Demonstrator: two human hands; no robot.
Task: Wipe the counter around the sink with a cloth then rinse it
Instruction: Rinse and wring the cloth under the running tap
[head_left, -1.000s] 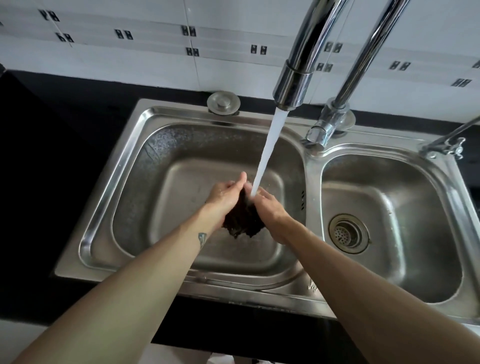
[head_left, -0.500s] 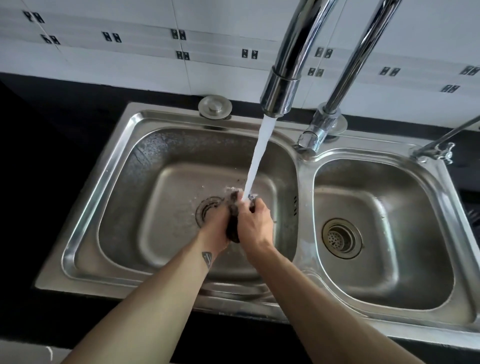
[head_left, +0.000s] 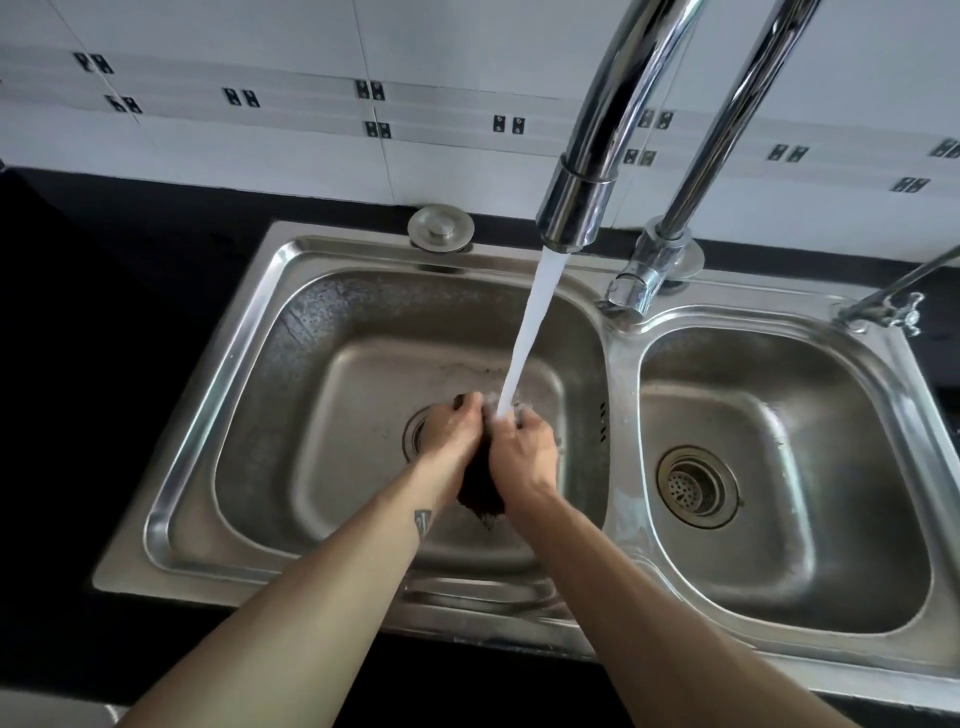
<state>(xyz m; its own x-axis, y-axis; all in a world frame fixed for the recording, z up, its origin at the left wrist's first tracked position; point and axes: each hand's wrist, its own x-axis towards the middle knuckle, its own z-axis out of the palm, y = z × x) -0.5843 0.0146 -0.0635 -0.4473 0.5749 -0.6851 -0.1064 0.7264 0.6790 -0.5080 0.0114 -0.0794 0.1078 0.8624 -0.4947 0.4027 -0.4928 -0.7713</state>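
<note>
A dark wet cloth (head_left: 480, 493) is bunched between both hands over the left basin of the steel double sink (head_left: 249, 332). My left hand (head_left: 449, 431) grips its left side and my right hand (head_left: 522, 452) grips its right side, pressed close together. Water (head_left: 530, 332) runs from the chrome faucet spout (head_left: 571, 208) and lands on the cloth where my fingertips meet. A tail of cloth hangs below my wrists. The black counter (head_left: 104, 338) surrounds the sink.
The left basin's drain (head_left: 413, 436) peeks out beside my left hand. The right basin has a strainer drain (head_left: 696, 486). A round metal cap (head_left: 440, 228) sits on the back rim, a small tap (head_left: 883, 306) at the right, white tiled wall behind.
My hands have closed together on the cloth, squeezing it under the stream, and the cloth now hangs lower between my wrists. The view has shifted slightly.
</note>
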